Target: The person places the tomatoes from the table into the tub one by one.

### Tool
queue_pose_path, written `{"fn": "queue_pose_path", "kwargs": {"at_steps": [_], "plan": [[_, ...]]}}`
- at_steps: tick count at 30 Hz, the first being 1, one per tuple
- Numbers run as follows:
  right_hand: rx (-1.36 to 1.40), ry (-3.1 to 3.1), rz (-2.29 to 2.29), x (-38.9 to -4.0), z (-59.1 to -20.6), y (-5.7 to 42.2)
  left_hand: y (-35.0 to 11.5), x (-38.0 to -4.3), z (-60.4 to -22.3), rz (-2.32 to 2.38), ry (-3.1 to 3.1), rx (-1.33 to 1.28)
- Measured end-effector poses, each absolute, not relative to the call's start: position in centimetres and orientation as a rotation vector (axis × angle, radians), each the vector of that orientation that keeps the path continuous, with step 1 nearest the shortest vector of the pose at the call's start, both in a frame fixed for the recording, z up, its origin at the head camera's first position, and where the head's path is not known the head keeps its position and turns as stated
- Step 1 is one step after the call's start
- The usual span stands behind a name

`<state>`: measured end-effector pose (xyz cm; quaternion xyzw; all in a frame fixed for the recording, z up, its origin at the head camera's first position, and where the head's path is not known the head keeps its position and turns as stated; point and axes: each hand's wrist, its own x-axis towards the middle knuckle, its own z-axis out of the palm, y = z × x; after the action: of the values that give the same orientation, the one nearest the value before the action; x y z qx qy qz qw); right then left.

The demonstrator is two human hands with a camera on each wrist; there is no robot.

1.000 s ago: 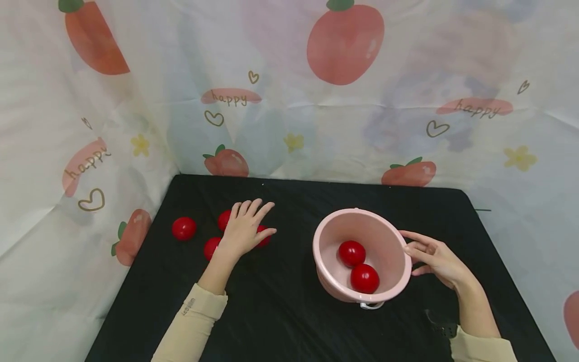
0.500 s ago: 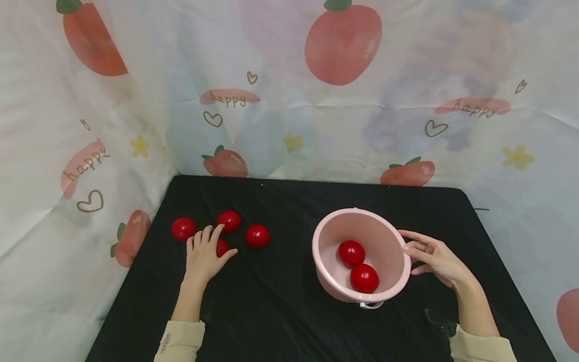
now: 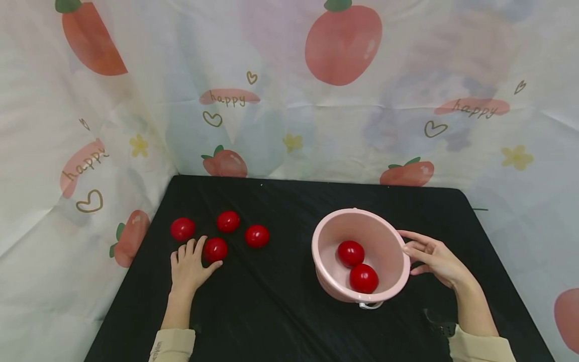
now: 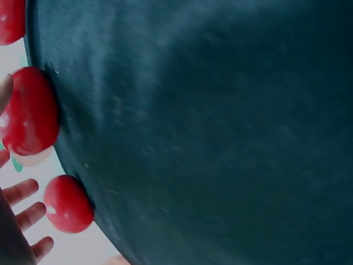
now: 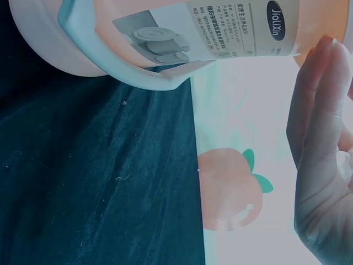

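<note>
My left hand reaches low over the black cloth, fingers spread. Its thumb and index finger lie either side of a shiny red ball. In the left wrist view that red ball shows between the thumb and the other fingers. My right hand holds the rim of a pink bucket, thumb and fingers at its right edge. Two red balls rest inside, one farther back and one nearer. In the right wrist view, a printed label shows on the bucket's side.
Three more red balls lie on the cloth: one at the left, one behind, one to the right. The bucket's white handle hangs at its front. A fruit-print curtain backs the black-covered table.
My left hand has moved left and nearer to me, from above the right-hand balls to the front one, uncovering the others. The right hand and the bucket have stayed in place.
</note>
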<state>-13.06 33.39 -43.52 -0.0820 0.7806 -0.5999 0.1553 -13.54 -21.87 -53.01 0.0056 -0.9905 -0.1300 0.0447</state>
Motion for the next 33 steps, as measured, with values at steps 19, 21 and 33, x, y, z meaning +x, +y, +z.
{"fn": "queue_pose_path", "kwargs": {"at_steps": [19,21,33], "plan": [[-0.206,2.269,-1.694,-13.0,-43.8,33.3,-22.2,-13.9,-54.1,-0.378,-3.063,0.007],[-0.199,2.273,-1.690,-13.0,-43.8,33.3,-22.2,-14.1,-54.2,-0.377,-3.071,0.006],[-0.206,2.273,-1.695,-12.9,-43.6,33.3,-22.0,-14.8,-54.7,-0.367,-3.053,-0.006]]}}
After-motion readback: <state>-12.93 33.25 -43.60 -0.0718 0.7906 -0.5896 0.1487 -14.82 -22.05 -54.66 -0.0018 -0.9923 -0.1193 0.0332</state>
